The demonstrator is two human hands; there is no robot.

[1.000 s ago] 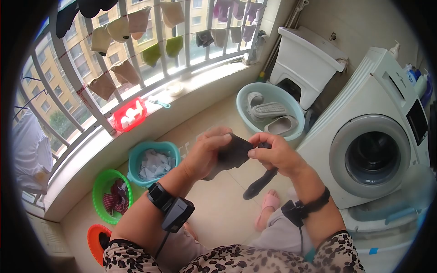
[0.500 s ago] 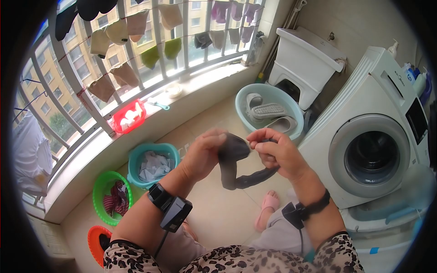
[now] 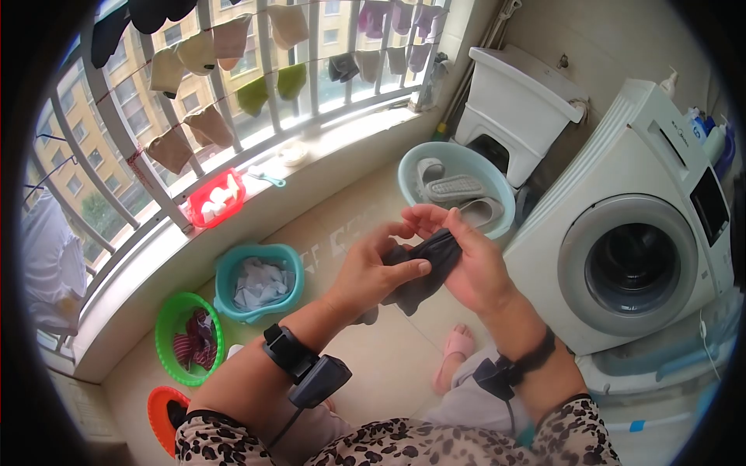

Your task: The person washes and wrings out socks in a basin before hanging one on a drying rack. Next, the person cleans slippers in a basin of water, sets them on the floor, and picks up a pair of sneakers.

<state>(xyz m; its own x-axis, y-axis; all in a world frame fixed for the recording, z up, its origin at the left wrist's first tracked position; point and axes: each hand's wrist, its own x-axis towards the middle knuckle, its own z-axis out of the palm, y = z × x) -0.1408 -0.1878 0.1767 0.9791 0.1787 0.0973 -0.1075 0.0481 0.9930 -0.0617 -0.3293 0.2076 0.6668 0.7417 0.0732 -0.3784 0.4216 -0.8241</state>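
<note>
A dark grey sock (image 3: 430, 268) is bunched between my two hands in the middle of the view, above the tiled floor. My left hand (image 3: 381, 268) grips it from the left, thumb lying across the cloth. On the other side, my right hand (image 3: 475, 260) holds its upper right part between thumb and fingers. Part of the cloth dangles below my left hand. Some fingertips are hidden behind the cloth.
A pale blue basin (image 3: 404, 182) with grey slippers stands ahead, near a white sink (image 3: 517, 93). To the right is a washing machine (image 3: 614, 179). Teal (image 3: 225, 299), green (image 3: 161, 338) and orange (image 3: 155, 415) basins line the left. Socks (image 3: 210, 126) hang along the window bars.
The sock was stretched in a hanging loop between my hands; now it is gathered up. My right hand has turned and opened its palm toward it, and my left thumb now lies over the cloth.
</note>
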